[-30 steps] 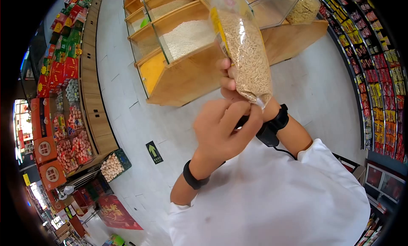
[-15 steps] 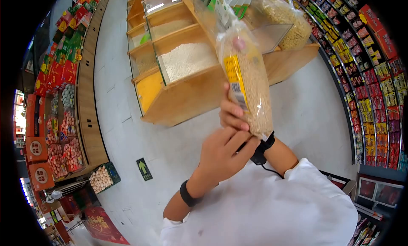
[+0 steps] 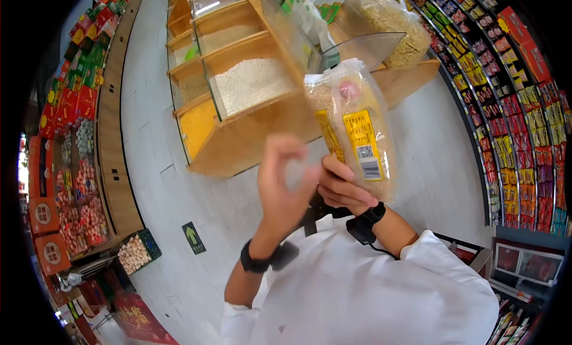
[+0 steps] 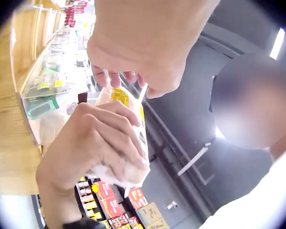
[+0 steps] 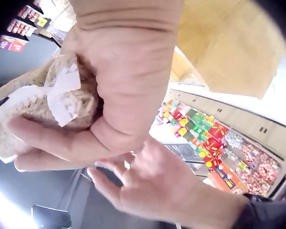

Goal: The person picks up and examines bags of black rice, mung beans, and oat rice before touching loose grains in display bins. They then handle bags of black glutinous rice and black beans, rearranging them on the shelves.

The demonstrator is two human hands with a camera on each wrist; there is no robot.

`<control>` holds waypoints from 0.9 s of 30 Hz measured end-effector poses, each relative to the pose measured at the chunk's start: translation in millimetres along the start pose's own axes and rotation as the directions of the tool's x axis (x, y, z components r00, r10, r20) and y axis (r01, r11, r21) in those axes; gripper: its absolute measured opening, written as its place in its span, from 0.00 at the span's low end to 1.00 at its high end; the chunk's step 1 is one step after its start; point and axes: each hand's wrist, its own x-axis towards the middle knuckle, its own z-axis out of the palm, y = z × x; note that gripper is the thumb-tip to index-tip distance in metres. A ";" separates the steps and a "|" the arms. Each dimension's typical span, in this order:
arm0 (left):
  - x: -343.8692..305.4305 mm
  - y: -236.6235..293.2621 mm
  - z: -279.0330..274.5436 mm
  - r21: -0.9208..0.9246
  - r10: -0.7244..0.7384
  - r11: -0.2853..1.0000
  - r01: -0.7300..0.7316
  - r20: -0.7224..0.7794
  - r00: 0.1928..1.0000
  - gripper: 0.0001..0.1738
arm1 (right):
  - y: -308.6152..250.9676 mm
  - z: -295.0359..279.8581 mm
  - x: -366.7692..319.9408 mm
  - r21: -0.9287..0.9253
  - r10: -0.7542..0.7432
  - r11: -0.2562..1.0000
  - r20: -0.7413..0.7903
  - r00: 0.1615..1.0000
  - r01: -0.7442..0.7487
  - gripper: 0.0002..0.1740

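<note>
My right hand [image 3: 342, 187] grips the lower end of a clear bag of pale grain [image 3: 357, 130] and holds it upright in front of me. The bag's yellow label with a barcode faces the head camera. In the right wrist view my fingers [image 5: 62, 148] wrap under the bag [image 5: 62, 100] and its crimped bottom seam. My left hand [image 3: 283, 184] is raised just left of the bag, blurred, fingers loosely bent, holding nothing. In the left wrist view it [image 4: 148, 52] hovers above the right hand on the bag [image 4: 128, 167].
Wooden bulk bins [image 3: 286, 125] with white grain [image 3: 250, 83] and yellow grain [image 3: 193, 122] stand ahead. Shelves of packets [image 3: 524, 107] curve along the right. Egg crates [image 3: 134, 253] and red boxes [image 3: 44, 214] line the left, beside a green floor arrow [image 3: 192, 236].
My left hand has let go of the bag's bottom end and lifted off to the left. The right hand turned the bag so its label now faces me.
</note>
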 end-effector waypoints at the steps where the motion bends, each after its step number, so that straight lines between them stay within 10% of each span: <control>1: 13.4 -1.2 9.4 -0.192 -0.159 0.971 0.143 -0.070 0.985 0.26 | 1.1 0.5 2.5 0.066 0.038 0.997 0.005 0.999 -0.039 0.16; 6: 46.1 -26.3 29.2 -0.693 -0.511 0.512 0.507 0.229 0.828 0.32 | -12.2 0.1 -10.1 0.152 -0.018 0.988 -0.057 0.998 0.026 0.15; 10: 59.1 -39.6 47.8 -0.676 -0.514 0.427 0.600 0.365 0.776 0.28 | -35.3 7.0 -19.4 0.277 0.026 0.960 0.037 0.999 -0.035 0.17; 14: 73.4 -51.2 62.0 -0.604 -0.548 0.430 0.671 0.416 0.725 0.25 | -47.4 7.5 -31.6 0.202 0.097 0.973 0.066 0.993 -0.108 0.21; 18: 80.7 -46.6 78.5 -0.628 -0.572 0.580 0.520 0.140 0.808 0.24 | -80.8 11.7 -75.7 -0.332 0.113 0.915 -0.336 0.935 -0.230 0.44; 20: 83.4 -43.6 84.3 -0.645 -0.553 0.638 0.420 -0.005 0.833 0.24 | -86.5 36.9 -73.9 -0.507 -0.380 0.855 -0.754 0.535 -0.108 0.46; 24: 87.3 -33.5 98.9 -0.498 -0.482 0.803 0.328 -0.216 0.849 0.25 | -113.7 61.5 -72.3 -0.589 -0.525 0.801 -0.608 0.595 0.105 0.46; 27: 77.8 -37.9 102.1 -0.500 -0.502 0.792 0.351 -0.204 0.841 0.27 | -128.2 54.7 -78.5 -0.839 -0.648 0.462 -0.541 0.536 -0.287 0.35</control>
